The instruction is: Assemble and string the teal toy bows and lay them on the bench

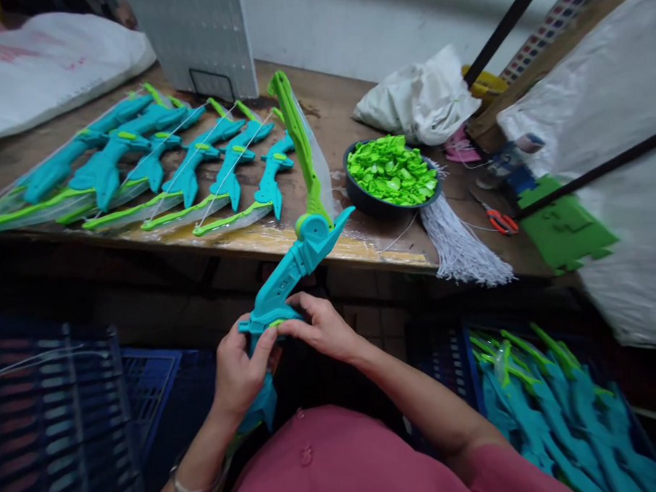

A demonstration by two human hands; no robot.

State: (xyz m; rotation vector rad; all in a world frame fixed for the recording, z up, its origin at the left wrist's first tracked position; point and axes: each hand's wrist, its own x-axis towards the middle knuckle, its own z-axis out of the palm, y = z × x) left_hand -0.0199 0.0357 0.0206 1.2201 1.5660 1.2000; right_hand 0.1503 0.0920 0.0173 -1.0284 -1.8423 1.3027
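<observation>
A teal and green plastic toy bow (283, 280) is held in front of my body, its green limb pointing up over the table edge. My left hand (240, 369) wraps round the bow's grip, thumb pressed towards a small green piece (275, 323) on it. From the other side my right hand (323, 326) grips the same part, with its thumb at the green piece and its fingers behind the teal body. The bow's lower end is partly hidden by my left hand and wrist.
Several toy bows (194, 161) lie in a row on the wooden table (333, 108). A dark bowl (358, 194) holds green pieces. White strings (458, 247) hang over the edge near orange-handled scissors (501, 222). Blue crates (149, 377) flank me; the right one contains bows (563, 410).
</observation>
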